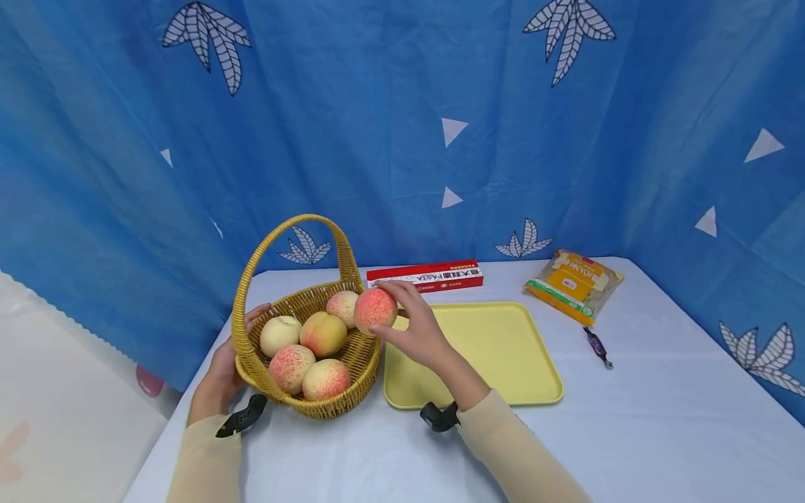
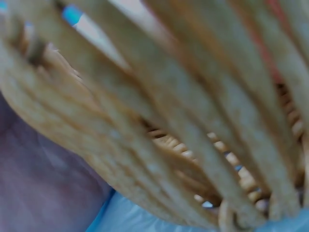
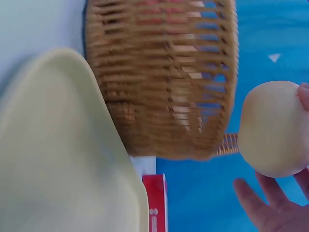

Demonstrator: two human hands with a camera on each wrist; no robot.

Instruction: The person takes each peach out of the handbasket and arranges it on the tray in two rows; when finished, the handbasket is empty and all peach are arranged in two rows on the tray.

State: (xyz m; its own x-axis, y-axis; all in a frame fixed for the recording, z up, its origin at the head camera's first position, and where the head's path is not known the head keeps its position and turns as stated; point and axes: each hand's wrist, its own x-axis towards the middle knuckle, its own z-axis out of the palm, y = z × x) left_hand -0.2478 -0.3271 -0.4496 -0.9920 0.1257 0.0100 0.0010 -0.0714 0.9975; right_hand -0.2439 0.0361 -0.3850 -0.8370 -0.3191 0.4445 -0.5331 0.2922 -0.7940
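Observation:
A golden wicker basket [image 1: 314, 412] with a tall arched handle holds several peaches, among them a pale one [image 1: 279, 336] and an orange-yellow one [image 1: 323, 334]. My left hand [image 1: 225, 360] grips the basket's left side, its fingertips over the rim; the weave hides part of the hand. Above the basket's right rim, my right hand [image 1: 415, 328] pinches a pink-red peach [image 1: 375, 311] between thumb and fingers. In the right wrist view, that peach [image 3: 273, 129] shows its pale side, with the basket wall [image 3: 159, 82] beyond it.
Right of the basket lies a pale yellow tray [image 1: 497, 356], partly under my right forearm. Behind it is a red and white pasta box [image 1: 462, 274]. Farther right lie a bag of yellow grain [image 1: 574, 285] and a small purple wrapped candy [image 1: 597, 346]. A blue curtain [image 1: 390, 140] hangs behind the table.

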